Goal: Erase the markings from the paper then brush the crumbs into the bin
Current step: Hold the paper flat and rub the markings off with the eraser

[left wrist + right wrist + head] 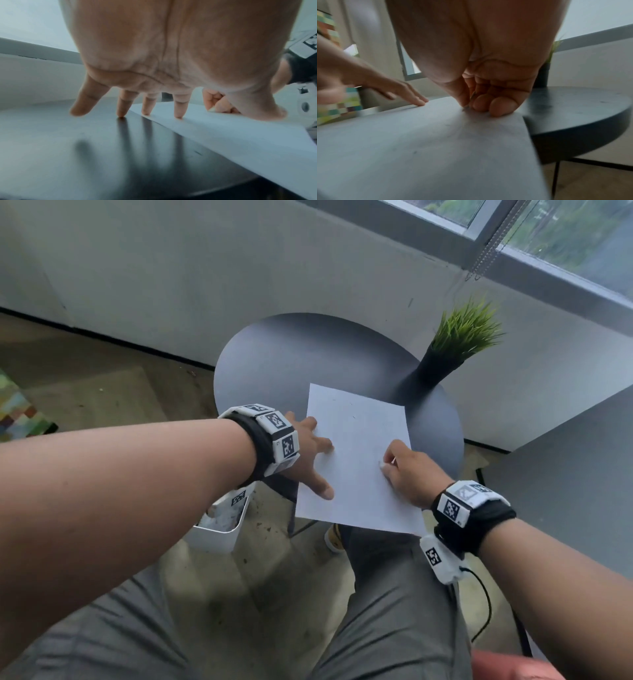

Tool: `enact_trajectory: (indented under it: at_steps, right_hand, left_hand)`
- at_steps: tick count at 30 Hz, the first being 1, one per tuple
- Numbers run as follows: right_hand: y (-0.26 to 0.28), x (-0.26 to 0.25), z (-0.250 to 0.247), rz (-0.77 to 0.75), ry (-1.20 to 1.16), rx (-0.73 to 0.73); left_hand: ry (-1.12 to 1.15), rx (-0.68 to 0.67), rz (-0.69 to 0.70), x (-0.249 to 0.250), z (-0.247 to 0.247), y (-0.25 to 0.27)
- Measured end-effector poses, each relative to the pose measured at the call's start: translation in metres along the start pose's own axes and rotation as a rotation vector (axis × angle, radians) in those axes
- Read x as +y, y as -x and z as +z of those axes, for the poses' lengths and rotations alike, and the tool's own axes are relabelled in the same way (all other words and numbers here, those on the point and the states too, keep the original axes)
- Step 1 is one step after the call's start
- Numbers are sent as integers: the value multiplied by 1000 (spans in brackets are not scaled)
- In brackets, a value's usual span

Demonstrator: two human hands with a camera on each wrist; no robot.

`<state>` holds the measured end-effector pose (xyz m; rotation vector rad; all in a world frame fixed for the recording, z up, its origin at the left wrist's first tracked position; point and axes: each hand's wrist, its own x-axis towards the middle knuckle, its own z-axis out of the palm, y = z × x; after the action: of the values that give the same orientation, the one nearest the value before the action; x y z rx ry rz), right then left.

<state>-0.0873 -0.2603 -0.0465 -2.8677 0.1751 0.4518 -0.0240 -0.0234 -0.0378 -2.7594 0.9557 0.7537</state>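
Note:
A white sheet of paper (356, 446) lies on the round dark table (291, 361), its near edge hanging over the rim. My left hand (310, 463) presses the sheet's left side with straight, spread fingers (178, 106); the outer fingertips rest on the bare tabletop (68, 148). My right hand (394, 470) is curled on the sheet's right part and pinches a small whitish eraser (211, 109), its tip against the paper (436, 148). A few dark crumbs (463, 109) lie beside the fingertips. Faint specks (352, 417) show higher up the sheet. The white bin (219, 529) stands on the floor under my left wrist.
A black vase with green grass (459, 344) stands at the table's far right. A grey wall and window sill run behind. My knees are just below the table's near edge. A cable hangs from my right wrist.

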Motion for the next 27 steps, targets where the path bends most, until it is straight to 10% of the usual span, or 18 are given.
enact_trajectory:
  at_steps: [9, 17, 22, 27]
  right_hand:
    - [39, -18, 6, -120, 4, -135]
    - [-16, -38, -7, 13, -72, 63]
    - [5, -69, 13, -369, 106, 19]
    - [-23, -18, -14, 1, -88, 15]
  left_hand:
    - [53, 70, -46, -16, 14, -8]
    - [-1, 18, 18, -8, 18, -7]
    - [-4, 17, 38, -8, 19, -7]
    - [-27, -1, 34, -1, 11, -4]
